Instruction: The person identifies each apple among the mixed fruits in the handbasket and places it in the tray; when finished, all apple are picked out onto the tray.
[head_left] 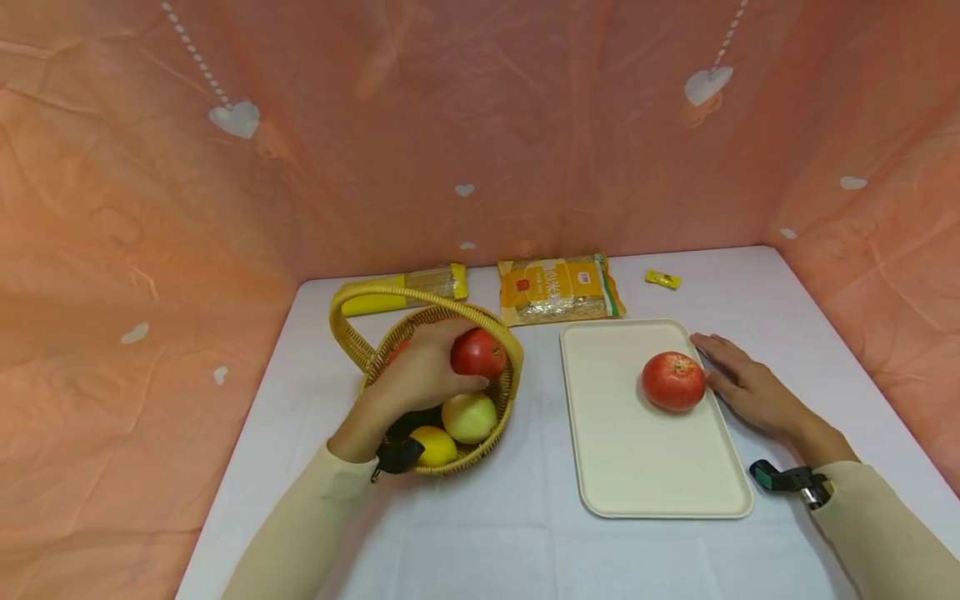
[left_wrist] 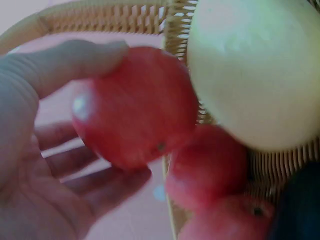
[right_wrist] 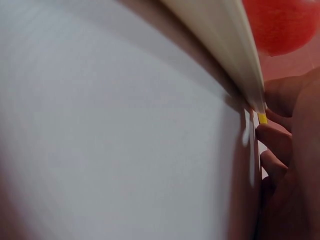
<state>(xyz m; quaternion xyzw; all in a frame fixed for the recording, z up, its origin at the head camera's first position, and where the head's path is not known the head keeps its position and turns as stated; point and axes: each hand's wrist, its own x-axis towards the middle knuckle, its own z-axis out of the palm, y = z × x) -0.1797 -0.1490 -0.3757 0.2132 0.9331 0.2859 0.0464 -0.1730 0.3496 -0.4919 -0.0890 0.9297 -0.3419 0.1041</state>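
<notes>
My left hand (head_left: 423, 367) reaches under the handle of a wicker basket (head_left: 517, 354). It grips a red apple (left_wrist: 135, 105) between thumb and fingers, above the basket's contents. Lower in the basket lie more red fruits (left_wrist: 207, 167), a pale yellow-green round fruit (head_left: 469, 417), a yellow lemon-like fruit (head_left: 433, 447) and a dark item mostly hidden by the wrist. Another red apple (head_left: 673, 382) sits on a cream tray (head_left: 645, 467), near its right side. Beside that edge rests my right hand (head_left: 757, 400), fingers extended, its thumb touching the tray rim in the right wrist view.
Behind the basket lies a yellow pack of noodles (head_left: 435, 283). An orange noodle bag (head_left: 558, 289) is to its right, behind the tray. A small yellow packet (head_left: 663, 279) lies at the back right. Orange cloth walls (head_left: 525, 125) enclose the white table (head_left: 517, 533).
</notes>
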